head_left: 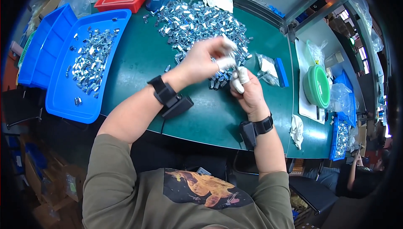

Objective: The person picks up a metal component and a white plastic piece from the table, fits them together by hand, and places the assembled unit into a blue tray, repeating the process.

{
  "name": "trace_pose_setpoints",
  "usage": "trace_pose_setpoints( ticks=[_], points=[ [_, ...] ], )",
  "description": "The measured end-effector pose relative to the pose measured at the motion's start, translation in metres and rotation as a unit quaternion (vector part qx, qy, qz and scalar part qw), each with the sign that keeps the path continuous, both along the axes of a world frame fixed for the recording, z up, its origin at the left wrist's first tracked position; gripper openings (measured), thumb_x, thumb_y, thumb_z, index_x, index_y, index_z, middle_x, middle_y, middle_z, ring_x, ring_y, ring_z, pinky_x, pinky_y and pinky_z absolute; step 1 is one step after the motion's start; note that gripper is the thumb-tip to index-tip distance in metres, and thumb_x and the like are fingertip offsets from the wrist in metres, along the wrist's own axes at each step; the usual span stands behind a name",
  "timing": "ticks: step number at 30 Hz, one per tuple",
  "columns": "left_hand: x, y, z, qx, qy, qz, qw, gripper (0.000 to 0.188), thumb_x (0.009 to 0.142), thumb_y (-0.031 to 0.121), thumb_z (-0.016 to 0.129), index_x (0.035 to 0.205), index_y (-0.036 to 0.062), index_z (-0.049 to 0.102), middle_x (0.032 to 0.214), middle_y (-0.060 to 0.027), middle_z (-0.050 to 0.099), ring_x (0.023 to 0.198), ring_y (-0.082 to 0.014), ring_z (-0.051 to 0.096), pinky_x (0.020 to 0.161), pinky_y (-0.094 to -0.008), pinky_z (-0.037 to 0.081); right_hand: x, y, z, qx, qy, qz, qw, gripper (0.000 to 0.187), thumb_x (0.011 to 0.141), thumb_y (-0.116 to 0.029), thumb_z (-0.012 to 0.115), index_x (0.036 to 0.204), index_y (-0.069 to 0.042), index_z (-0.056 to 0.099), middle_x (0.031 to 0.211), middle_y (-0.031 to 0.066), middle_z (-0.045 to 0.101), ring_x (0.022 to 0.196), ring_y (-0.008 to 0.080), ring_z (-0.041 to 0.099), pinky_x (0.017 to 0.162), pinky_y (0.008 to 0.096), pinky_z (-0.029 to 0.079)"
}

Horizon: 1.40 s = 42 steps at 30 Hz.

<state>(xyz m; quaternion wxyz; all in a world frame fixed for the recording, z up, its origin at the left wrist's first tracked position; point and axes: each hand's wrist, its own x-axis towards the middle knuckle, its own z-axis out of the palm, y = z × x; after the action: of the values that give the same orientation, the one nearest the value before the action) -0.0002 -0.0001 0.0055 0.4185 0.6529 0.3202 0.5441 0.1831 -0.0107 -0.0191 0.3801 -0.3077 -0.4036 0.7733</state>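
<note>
A large heap of small, shiny metal parts (201,23) is spread over the green table; they look like short sleeves or nuts. My left hand (201,61), white covers on its fingertips, hovers over the heap's near edge. Its fingers are curled and the tips are smeared by motion, so whether they grip anything is unclear. Close by on the right, my right hand (248,89) has its covered thumb and fingers pinched together. A small metal part (236,67) pokes out of that pinch toward the left hand; fingers hide most of it.
At left, a blue tray (56,98) holds more metal parts, beside a blue bin (35,67). A red tray (110,6) and blue bench device (156,0) stand behind. Right are a plastic bag (268,67), green basins (318,87) and a white glove (297,130). A person sits far right.
</note>
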Motion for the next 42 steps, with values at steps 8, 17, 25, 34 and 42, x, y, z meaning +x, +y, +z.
trace_pose_setpoints(
  ticks=[8,17,25,34,42],
  points=[
    [-0.040,0.022,0.002,-0.099,0.181,0.069,0.976,0.013,0.076,0.012,0.060,0.084,0.0015,0.059,0.069,0.0003,0.058,0.062,-0.0056,0.052,0.054,-0.0243,0.042,-0.007,0.003,0.000,0.032,-0.082,-0.092,0.992,0.017,0.086,-0.023,0.048,0.093,-0.008,0.051,0.064,-0.0030,0.044,0.050,0.0045,0.034,0.041,0.0168,0.024],
    [-0.020,0.004,-0.004,-0.009,0.519,0.141,0.843,0.017,0.065,0.013,0.058,0.078,0.0019,0.061,0.074,-0.0167,0.055,0.071,-0.0320,0.053,0.063,-0.0383,0.042,-0.020,0.012,-0.026,0.175,-0.127,-0.106,0.971,0.014,0.083,-0.017,0.051,0.091,-0.006,0.051,0.071,-0.0002,0.053,0.061,0.0071,0.047,0.053,0.0228,0.039],
    [-0.005,0.011,-0.008,0.005,0.342,0.130,0.931,0.014,0.071,0.003,0.060,0.084,-0.0009,0.058,0.068,0.0004,0.052,0.059,-0.0058,0.044,0.052,-0.0207,0.036,-0.003,0.004,-0.019,0.347,-0.244,-0.190,0.885,0.015,0.078,-0.015,0.052,0.085,-0.002,0.053,0.072,0.0112,0.058,0.066,0.0219,0.056,0.058,0.0329,0.043],
    [0.007,0.002,-0.006,0.016,0.281,0.058,0.958,0.017,0.070,0.000,0.062,0.086,-0.0015,0.058,0.074,0.0022,0.048,0.057,-0.0036,0.038,0.050,-0.0186,0.031,-0.005,0.001,-0.009,0.352,-0.309,-0.187,0.864,0.014,0.074,-0.014,0.053,0.082,-0.003,0.055,0.075,0.0160,0.058,0.071,0.0306,0.056,0.061,0.0377,0.043],
    [0.015,-0.008,0.007,0.086,0.403,0.091,0.907,0.019,0.063,0.000,0.063,0.081,0.0004,0.061,0.062,-0.0010,0.046,0.050,-0.0077,0.042,0.046,-0.0215,0.035,0.000,0.000,-0.008,0.363,-0.385,-0.191,0.827,0.014,0.072,-0.014,0.053,0.082,-0.003,0.056,0.074,0.0156,0.058,0.073,0.0315,0.056,0.063,0.0400,0.043]
  ],
)
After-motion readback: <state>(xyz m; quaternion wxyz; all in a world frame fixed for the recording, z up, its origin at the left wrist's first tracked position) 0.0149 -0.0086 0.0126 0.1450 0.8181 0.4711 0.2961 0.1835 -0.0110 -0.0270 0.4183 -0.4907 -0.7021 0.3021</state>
